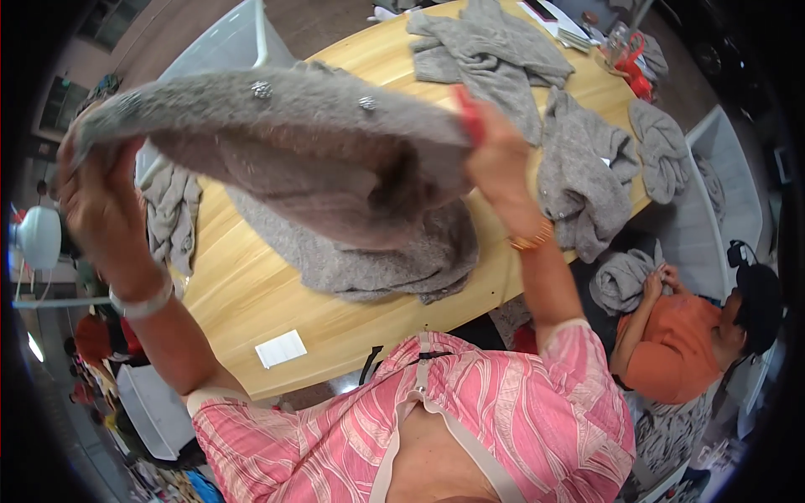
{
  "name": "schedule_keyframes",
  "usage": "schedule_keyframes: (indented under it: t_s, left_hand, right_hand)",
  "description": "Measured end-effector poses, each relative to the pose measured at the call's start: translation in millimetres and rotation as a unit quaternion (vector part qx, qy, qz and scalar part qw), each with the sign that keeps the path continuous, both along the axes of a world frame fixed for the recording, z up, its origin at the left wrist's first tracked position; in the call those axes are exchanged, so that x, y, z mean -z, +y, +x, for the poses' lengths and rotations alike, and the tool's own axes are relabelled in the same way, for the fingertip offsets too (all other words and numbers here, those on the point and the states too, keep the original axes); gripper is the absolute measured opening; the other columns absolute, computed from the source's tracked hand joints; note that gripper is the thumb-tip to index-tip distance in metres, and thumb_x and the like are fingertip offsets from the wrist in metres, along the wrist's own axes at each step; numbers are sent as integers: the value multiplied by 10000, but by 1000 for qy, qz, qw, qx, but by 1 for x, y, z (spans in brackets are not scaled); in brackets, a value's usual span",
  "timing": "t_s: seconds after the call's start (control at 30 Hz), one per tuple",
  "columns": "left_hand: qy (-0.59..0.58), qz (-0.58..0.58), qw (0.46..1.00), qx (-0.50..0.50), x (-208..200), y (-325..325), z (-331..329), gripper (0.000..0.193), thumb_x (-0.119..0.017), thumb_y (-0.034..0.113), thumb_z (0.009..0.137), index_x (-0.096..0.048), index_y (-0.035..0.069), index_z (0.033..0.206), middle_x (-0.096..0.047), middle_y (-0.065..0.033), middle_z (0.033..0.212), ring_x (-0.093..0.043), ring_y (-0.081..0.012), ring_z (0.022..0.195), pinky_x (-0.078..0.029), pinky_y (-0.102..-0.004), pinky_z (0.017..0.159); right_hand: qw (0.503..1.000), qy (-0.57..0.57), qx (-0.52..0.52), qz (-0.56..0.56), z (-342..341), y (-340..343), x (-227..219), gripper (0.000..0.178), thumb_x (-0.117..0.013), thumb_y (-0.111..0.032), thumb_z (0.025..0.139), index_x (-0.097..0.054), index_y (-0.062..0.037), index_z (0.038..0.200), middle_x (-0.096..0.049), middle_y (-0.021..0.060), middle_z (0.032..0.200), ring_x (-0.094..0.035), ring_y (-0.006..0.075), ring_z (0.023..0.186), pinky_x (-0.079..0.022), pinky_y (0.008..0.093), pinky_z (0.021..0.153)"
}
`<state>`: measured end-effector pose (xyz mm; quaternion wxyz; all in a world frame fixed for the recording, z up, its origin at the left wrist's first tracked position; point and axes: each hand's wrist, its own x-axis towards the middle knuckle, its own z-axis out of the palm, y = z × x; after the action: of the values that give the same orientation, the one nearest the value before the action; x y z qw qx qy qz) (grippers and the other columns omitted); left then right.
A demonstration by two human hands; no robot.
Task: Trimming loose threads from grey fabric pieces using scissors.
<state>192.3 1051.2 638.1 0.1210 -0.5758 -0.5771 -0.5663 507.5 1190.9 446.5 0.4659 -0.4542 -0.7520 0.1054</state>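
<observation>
A grey fuzzy knit garment with shiny silver buttons is stretched between my two raised hands above the table. Its lower opening faces me, so the darker inside shows. My left hand is closed on one end of its edge. At the other end my right hand grips the edge, with something red at the fingers, too blurred to name. Beneath, another part of grey knit lies on the table; whether it belongs to the held garment I cannot tell.
More grey knits lie on the wooden table, with a white paper near its front edge. A red-handled tool is at the far right. Plastic bins stand around. A co-worker in orange handles a grey knit at right.
</observation>
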Motion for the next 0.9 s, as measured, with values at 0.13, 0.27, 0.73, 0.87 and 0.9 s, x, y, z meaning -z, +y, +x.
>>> schedule_keyframes:
  t_s: [0.13, 0.27, 0.73, 0.87, 0.9]
  left_hand:
    - [-302, -68, 921, 238, 96, 37, -58, 231, -521, 10, 906, -577, -32, 1126, -615, -151, 1126, -604, -209, 1032, -513, -306, 899]
    - [-313, -169, 910, 212, 253, 70, -84, 235, -523, -40, 853, -631, -2, 1058, -636, -102, 1093, -614, -173, 977, -481, -273, 869]
    - [289, -278, 912, 92, 308, 65, 90, 424, -608, 353, 845, -571, 121, 1198, -443, -158, 1351, -320, -341, 1324, -193, -485, 1107]
    - [323, -369, 869, 64, 341, 56, 75, 484, -598, 417, 830, -567, 120, 1211, -420, -162, 1368, -280, -363, 1337, -168, -512, 1107]
    - [300, -358, 881, 69, 350, 48, 68, 415, -623, 380, 819, -604, 97, 1122, -397, -163, 1391, -262, -378, 1344, -184, -522, 1096]
  right_hand:
    - [995, -82, 53, 26, 63, -38, -31, 525, -553, 69, 666, -566, -71, 1173, -635, 186, 983, -607, 386, 910, -489, 417, 794]
    - [966, -239, -26, -99, 68, -88, 15, 398, -650, -49, 697, -586, -76, 1088, -610, 177, 1006, -586, 363, 923, -472, 438, 791]
    - [901, -273, -148, -302, 69, -94, 71, 244, -628, -252, 846, -564, -45, 958, -602, 207, 779, -589, 400, 769, -453, 464, 654]
    - [866, -341, -171, -323, 74, -88, 66, 256, -620, -283, 847, -574, -57, 960, -611, 204, 728, -598, 403, 719, -459, 466, 645]
    - [865, -340, -171, -326, 73, -86, 64, 256, -620, -283, 847, -574, -57, 960, -611, 204, 728, -598, 403, 719, -459, 466, 645]
